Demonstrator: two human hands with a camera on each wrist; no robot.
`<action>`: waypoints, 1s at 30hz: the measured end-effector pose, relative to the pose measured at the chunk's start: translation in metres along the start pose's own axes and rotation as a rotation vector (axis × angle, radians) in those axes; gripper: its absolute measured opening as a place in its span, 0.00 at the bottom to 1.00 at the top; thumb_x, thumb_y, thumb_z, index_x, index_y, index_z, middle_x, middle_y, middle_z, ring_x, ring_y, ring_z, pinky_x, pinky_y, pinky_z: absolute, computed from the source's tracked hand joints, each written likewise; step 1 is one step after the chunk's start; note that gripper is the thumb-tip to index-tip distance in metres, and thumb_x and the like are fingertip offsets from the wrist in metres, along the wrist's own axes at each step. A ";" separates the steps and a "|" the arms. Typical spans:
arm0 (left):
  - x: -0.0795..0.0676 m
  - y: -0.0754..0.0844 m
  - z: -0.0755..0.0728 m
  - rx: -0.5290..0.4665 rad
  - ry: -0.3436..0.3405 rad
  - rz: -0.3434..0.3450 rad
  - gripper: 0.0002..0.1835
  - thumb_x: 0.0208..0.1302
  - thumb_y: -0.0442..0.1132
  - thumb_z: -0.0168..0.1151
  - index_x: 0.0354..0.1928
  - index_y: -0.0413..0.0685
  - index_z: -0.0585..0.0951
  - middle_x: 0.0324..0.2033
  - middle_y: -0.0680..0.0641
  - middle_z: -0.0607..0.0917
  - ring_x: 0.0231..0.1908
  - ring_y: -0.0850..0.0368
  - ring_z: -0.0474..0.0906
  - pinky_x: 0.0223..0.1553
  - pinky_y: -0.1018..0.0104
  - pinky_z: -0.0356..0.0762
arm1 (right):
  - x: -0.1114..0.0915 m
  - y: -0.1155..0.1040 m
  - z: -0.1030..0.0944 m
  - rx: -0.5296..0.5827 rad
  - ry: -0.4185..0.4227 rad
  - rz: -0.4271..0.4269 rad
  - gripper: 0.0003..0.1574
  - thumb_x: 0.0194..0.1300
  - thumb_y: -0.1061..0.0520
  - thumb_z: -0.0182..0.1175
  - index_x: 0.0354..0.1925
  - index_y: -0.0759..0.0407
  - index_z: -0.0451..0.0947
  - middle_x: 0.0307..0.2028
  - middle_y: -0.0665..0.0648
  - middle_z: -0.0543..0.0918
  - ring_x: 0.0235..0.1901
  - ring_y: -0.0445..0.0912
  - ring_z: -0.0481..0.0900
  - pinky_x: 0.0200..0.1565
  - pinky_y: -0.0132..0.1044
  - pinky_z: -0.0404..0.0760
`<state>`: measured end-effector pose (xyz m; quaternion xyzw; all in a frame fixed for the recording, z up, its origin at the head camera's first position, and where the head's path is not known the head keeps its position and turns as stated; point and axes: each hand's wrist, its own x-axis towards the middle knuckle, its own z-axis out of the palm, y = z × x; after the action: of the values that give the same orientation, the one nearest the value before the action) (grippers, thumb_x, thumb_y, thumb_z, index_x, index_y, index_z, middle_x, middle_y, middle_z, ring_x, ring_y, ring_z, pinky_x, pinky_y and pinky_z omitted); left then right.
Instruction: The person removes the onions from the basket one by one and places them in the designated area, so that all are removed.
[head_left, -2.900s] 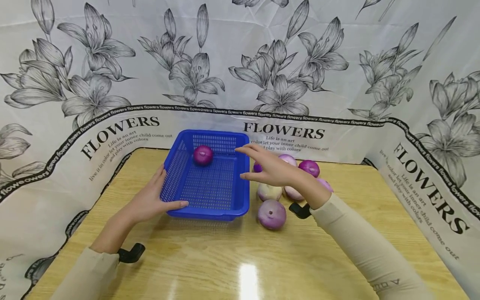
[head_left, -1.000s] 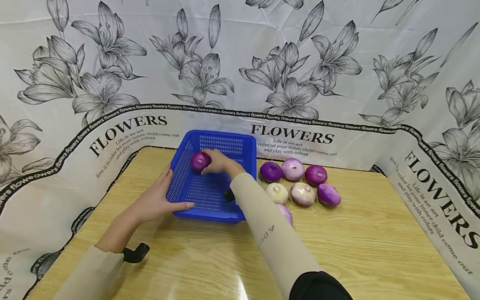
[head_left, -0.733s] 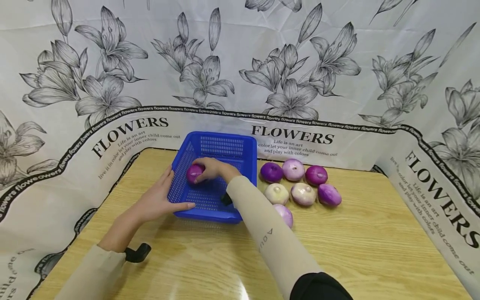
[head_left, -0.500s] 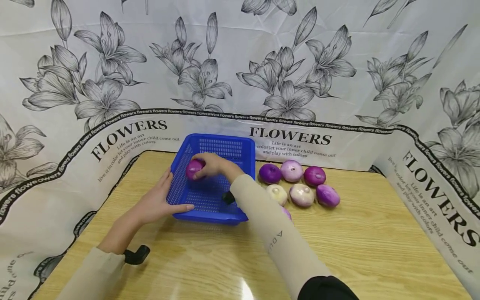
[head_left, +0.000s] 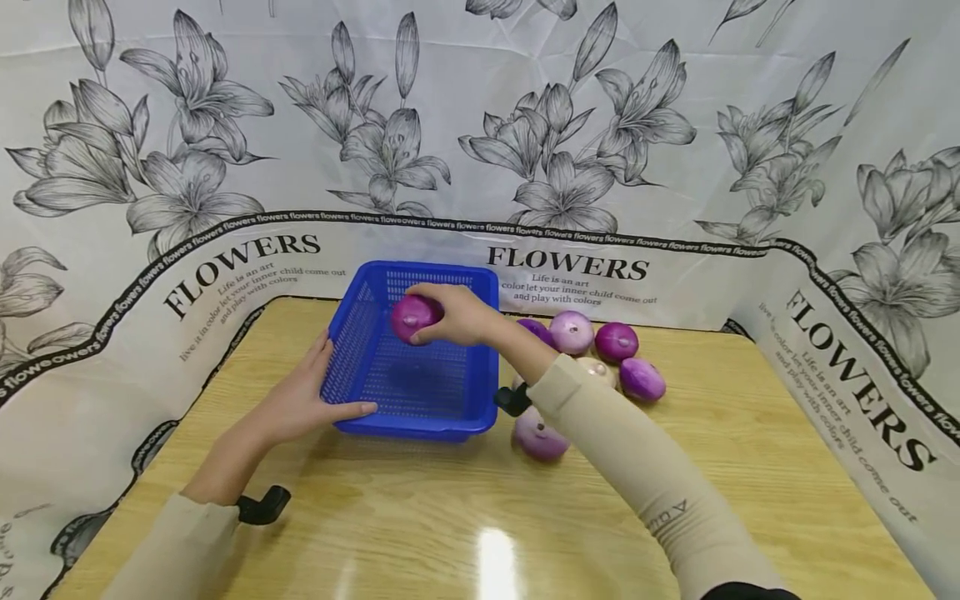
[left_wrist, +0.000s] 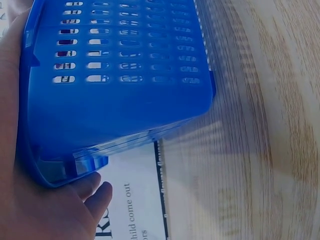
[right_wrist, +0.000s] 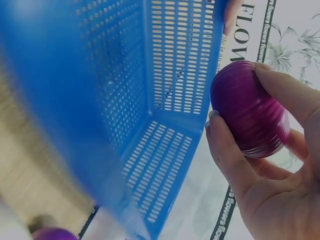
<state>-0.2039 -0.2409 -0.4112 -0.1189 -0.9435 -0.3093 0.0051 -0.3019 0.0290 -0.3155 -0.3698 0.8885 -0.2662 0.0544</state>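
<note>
In the head view, a blue plastic basket (head_left: pixel 420 392) with perforated walls stands on the table. My left hand (head_left: pixel 296 400) rests on its front-left corner, fingers straight along the outer left side, thumb across the front rim. The left wrist view shows that hand (left_wrist: pixel 40 200) against the basket's rim (left_wrist: pixel 30 130). Above the basket, my right hand (head_left: pixel 461 315) grips a purple-red onion (head_left: pixel 411 319) between thumb and fingers. In the right wrist view the onion (right_wrist: pixel 245 110) is held at about rim height, its shiny skin showing. No other onion shows in the basket.
Right of the basket lie several onions: a pale purple one (head_left: pixel 572 332), a dark red one (head_left: pixel 617 342), a purple one (head_left: pixel 643 379) and a nearer one (head_left: pixel 542 435). My right forearm partly hides others. Patterned white cloth (head_left: pixel 420 183) encloses the wooden table (head_left: pixel 420 517).
My right hand came into the basket, took hold of the onion that lay there, shifted it toward the front left, and has since raised it up and to the right. The left hand stayed on the corner.
</note>
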 end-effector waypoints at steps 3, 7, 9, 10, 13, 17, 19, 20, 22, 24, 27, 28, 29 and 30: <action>-0.002 -0.004 0.000 -0.007 -0.003 -0.009 0.73 0.52 0.74 0.70 0.82 0.42 0.37 0.81 0.43 0.34 0.79 0.34 0.40 0.73 0.30 0.50 | -0.015 0.005 -0.001 0.006 0.015 -0.014 0.43 0.60 0.52 0.76 0.71 0.54 0.71 0.60 0.59 0.81 0.57 0.52 0.79 0.58 0.45 0.80; -0.002 -0.005 0.001 -0.010 -0.004 -0.004 0.73 0.52 0.74 0.70 0.82 0.42 0.37 0.81 0.43 0.34 0.79 0.34 0.40 0.72 0.30 0.50 | -0.037 0.013 -0.005 0.028 0.049 -0.030 0.44 0.60 0.53 0.76 0.71 0.54 0.71 0.61 0.59 0.81 0.57 0.52 0.79 0.58 0.46 0.80; -0.002 -0.003 -0.001 0.001 -0.004 -0.007 0.73 0.52 0.74 0.70 0.82 0.40 0.37 0.81 0.43 0.33 0.79 0.33 0.39 0.73 0.30 0.49 | -0.049 0.017 -0.008 0.020 0.072 -0.049 0.45 0.60 0.53 0.76 0.72 0.55 0.71 0.61 0.60 0.81 0.57 0.52 0.79 0.59 0.47 0.79; -0.002 -0.002 -0.002 0.008 -0.008 -0.011 0.73 0.53 0.74 0.70 0.81 0.39 0.37 0.81 0.43 0.33 0.79 0.33 0.39 0.73 0.30 0.49 | -0.054 0.020 -0.009 0.014 0.084 -0.059 0.45 0.60 0.53 0.76 0.72 0.55 0.71 0.60 0.60 0.81 0.57 0.52 0.78 0.59 0.47 0.79; -0.003 0.000 -0.004 0.022 -0.016 -0.018 0.73 0.53 0.74 0.69 0.81 0.37 0.37 0.81 0.42 0.32 0.79 0.32 0.38 0.73 0.30 0.48 | -0.071 0.029 -0.011 -0.020 0.118 -0.085 0.45 0.59 0.54 0.76 0.71 0.55 0.72 0.57 0.61 0.81 0.55 0.53 0.78 0.58 0.48 0.78; -0.005 0.000 -0.002 0.019 -0.026 -0.022 0.73 0.54 0.74 0.69 0.81 0.37 0.36 0.81 0.42 0.31 0.78 0.32 0.38 0.73 0.30 0.48 | -0.092 0.045 -0.009 0.001 0.133 -0.106 0.44 0.60 0.57 0.76 0.71 0.56 0.71 0.60 0.63 0.78 0.58 0.53 0.78 0.60 0.49 0.79; -0.005 0.000 -0.002 0.014 -0.030 -0.023 0.73 0.53 0.74 0.69 0.81 0.38 0.36 0.81 0.43 0.31 0.79 0.33 0.37 0.73 0.30 0.48 | -0.103 0.052 -0.011 0.030 0.130 -0.099 0.44 0.60 0.58 0.76 0.72 0.55 0.70 0.63 0.62 0.77 0.60 0.54 0.77 0.61 0.50 0.78; -0.005 0.001 -0.001 0.013 -0.031 -0.022 0.73 0.53 0.74 0.69 0.81 0.39 0.36 0.81 0.44 0.31 0.79 0.33 0.37 0.73 0.30 0.48 | -0.109 0.054 -0.013 0.045 0.130 -0.090 0.45 0.60 0.58 0.76 0.72 0.55 0.70 0.64 0.62 0.76 0.61 0.54 0.77 0.62 0.50 0.78; -0.004 0.002 -0.002 0.013 -0.032 -0.022 0.73 0.53 0.74 0.68 0.81 0.39 0.35 0.81 0.44 0.30 0.79 0.33 0.37 0.73 0.31 0.47 | -0.119 0.058 -0.017 0.064 0.131 -0.073 0.46 0.60 0.59 0.76 0.73 0.55 0.69 0.66 0.61 0.75 0.63 0.54 0.76 0.64 0.50 0.76; -0.003 0.003 -0.003 0.015 -0.034 -0.024 0.74 0.53 0.75 0.68 0.81 0.39 0.35 0.81 0.44 0.30 0.79 0.33 0.37 0.73 0.31 0.47 | -0.128 0.062 -0.020 0.086 0.124 -0.051 0.47 0.60 0.61 0.75 0.74 0.56 0.68 0.67 0.61 0.75 0.62 0.54 0.76 0.62 0.50 0.79; -0.002 0.004 -0.004 0.018 -0.035 -0.028 0.74 0.53 0.75 0.68 0.81 0.38 0.35 0.81 0.44 0.30 0.79 0.32 0.37 0.73 0.30 0.48 | -0.142 0.069 -0.022 0.134 0.112 -0.023 0.47 0.60 0.65 0.74 0.74 0.59 0.67 0.68 0.63 0.73 0.62 0.57 0.78 0.58 0.49 0.82; -0.002 0.004 -0.004 0.017 -0.035 -0.026 0.74 0.53 0.74 0.68 0.81 0.38 0.35 0.81 0.44 0.30 0.78 0.32 0.38 0.73 0.30 0.48 | -0.147 0.072 -0.022 0.147 0.112 -0.015 0.47 0.60 0.65 0.74 0.74 0.60 0.67 0.68 0.64 0.72 0.61 0.57 0.78 0.56 0.48 0.84; -0.002 0.004 -0.003 0.017 -0.035 -0.025 0.74 0.53 0.74 0.68 0.81 0.38 0.35 0.81 0.44 0.30 0.78 0.32 0.38 0.73 0.29 0.48 | -0.152 0.075 -0.022 0.158 0.115 -0.007 0.47 0.60 0.66 0.74 0.74 0.61 0.67 0.68 0.65 0.72 0.61 0.58 0.78 0.55 0.47 0.85; -0.002 0.003 -0.003 0.017 -0.034 -0.028 0.74 0.53 0.75 0.68 0.81 0.39 0.35 0.81 0.44 0.30 0.79 0.32 0.37 0.73 0.30 0.47 | -0.157 0.078 -0.021 0.160 0.119 -0.003 0.46 0.60 0.66 0.74 0.73 0.61 0.67 0.68 0.65 0.72 0.61 0.58 0.78 0.54 0.47 0.85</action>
<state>-0.2011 -0.2406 -0.4074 -0.1111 -0.9475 -0.2994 -0.0144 -0.2434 0.1914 -0.3534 -0.3491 0.8655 -0.3579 0.0303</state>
